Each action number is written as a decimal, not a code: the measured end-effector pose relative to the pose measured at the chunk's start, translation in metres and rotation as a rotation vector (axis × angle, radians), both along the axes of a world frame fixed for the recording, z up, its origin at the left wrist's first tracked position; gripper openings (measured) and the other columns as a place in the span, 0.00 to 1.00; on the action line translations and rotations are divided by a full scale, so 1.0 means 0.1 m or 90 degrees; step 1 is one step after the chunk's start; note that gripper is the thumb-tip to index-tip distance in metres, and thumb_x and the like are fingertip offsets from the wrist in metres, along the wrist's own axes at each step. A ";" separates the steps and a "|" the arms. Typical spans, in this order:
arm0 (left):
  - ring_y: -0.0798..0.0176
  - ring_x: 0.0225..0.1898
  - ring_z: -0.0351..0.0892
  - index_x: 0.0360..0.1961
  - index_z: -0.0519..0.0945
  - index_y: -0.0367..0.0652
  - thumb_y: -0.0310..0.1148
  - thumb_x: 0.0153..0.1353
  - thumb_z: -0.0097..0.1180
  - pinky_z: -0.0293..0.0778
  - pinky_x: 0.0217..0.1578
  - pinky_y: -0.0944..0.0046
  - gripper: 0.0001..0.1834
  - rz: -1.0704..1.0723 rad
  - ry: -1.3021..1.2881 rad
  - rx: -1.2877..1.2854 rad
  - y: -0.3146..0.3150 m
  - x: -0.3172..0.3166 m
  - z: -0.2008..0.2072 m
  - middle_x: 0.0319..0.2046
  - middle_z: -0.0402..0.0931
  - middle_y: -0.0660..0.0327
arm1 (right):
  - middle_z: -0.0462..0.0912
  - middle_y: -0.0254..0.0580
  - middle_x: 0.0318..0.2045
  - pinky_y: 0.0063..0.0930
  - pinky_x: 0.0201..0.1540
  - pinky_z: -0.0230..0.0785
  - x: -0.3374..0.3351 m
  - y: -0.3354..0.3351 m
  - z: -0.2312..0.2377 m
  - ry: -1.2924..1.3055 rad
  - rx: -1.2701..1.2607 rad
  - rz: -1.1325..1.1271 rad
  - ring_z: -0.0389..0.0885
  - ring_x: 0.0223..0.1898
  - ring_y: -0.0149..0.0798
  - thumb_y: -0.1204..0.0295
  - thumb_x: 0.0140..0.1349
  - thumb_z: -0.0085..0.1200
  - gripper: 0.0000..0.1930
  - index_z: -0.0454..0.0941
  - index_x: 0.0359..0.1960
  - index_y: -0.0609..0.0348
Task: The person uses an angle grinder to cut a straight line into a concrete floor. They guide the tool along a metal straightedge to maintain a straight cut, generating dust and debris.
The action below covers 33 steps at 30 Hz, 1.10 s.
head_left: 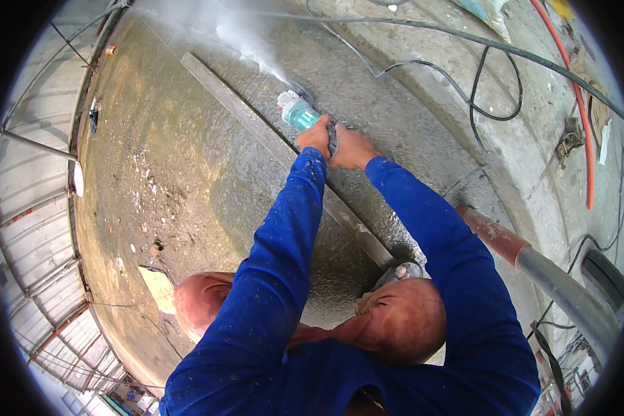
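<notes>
Both my arms, in blue sleeves, reach forward to a teal angle grinder (299, 115) held low over the wet concrete floor (243, 187). My left hand (316, 137) is wrapped round its body just behind the teal part. Closed on the dark rear end is my right hand (353, 148). The grinder's head is at the floor surface, and a pale plume of dust or spray (256, 50) streams from it toward the far left. Left of the tool a long straight bar (256, 128) lies on the floor, running diagonally from far left back to my foot.
Black cables (457, 87) loop across the concrete on the right, and a red-orange hose (581, 104) lies beyond them. A thick grey pipe (561, 288) with a reddish-brown end rests at near right. Corrugated metal sheeting (41, 145) lines the left. Small debris is scattered on the left floor.
</notes>
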<state>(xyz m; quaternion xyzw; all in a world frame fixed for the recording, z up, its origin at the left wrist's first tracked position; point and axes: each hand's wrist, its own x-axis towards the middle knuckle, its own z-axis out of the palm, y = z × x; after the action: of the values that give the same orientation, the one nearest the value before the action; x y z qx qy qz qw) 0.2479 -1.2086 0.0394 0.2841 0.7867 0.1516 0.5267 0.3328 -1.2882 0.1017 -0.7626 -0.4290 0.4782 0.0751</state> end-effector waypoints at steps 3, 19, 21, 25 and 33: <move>0.55 0.33 0.82 0.45 0.79 0.25 0.40 0.42 0.71 0.78 0.35 0.53 0.33 -0.004 0.001 0.007 0.03 -0.01 -0.08 0.41 0.81 0.50 | 0.82 0.59 0.45 0.46 0.52 0.75 -0.01 0.00 0.00 -0.017 0.011 0.004 0.81 0.50 0.58 0.66 0.39 0.73 0.41 0.64 0.56 0.63; 0.56 0.35 0.84 0.41 0.82 0.25 0.40 0.42 0.73 0.78 0.38 0.55 0.29 0.032 -0.025 -0.002 -0.33 0.04 0.08 0.39 0.83 0.47 | 0.82 0.59 0.45 0.48 0.52 0.74 -0.01 -0.31 0.02 -0.021 0.015 0.004 0.81 0.49 0.59 0.65 0.39 0.74 0.43 0.62 0.57 0.62; 0.55 0.35 0.84 0.41 0.82 0.25 0.40 0.42 0.73 0.78 0.38 0.55 0.29 0.026 -0.017 -0.001 -0.34 0.07 0.11 0.39 0.83 0.47 | 0.82 0.59 0.45 0.48 0.52 0.74 0.00 -0.31 0.00 -0.020 0.012 0.002 0.81 0.49 0.59 0.65 0.39 0.74 0.43 0.62 0.58 0.62; 0.55 0.37 0.83 0.42 0.82 0.25 0.41 0.42 0.73 0.77 0.40 0.55 0.30 0.018 -0.030 0.001 -0.31 0.00 -0.05 0.39 0.83 0.47 | 0.82 0.59 0.45 0.48 0.52 0.74 -0.01 -0.29 0.00 -0.008 -0.003 -0.004 0.81 0.50 0.59 0.66 0.40 0.73 0.43 0.62 0.58 0.62; 0.56 0.34 0.82 0.45 0.79 0.23 0.40 0.41 0.71 0.78 0.36 0.54 0.33 -0.006 0.013 0.011 -0.27 0.03 -0.05 0.41 0.82 0.49 | 0.82 0.59 0.45 0.49 0.52 0.74 -0.01 -0.29 -0.01 0.010 0.001 -0.019 0.80 0.50 0.59 0.68 0.40 0.73 0.41 0.63 0.56 0.62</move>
<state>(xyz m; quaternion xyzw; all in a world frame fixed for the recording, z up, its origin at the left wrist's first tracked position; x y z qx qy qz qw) 0.2505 -1.2358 0.0342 0.2939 0.7893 0.1529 0.5169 0.3323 -1.3173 0.1007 -0.7649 -0.4174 0.4830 0.0862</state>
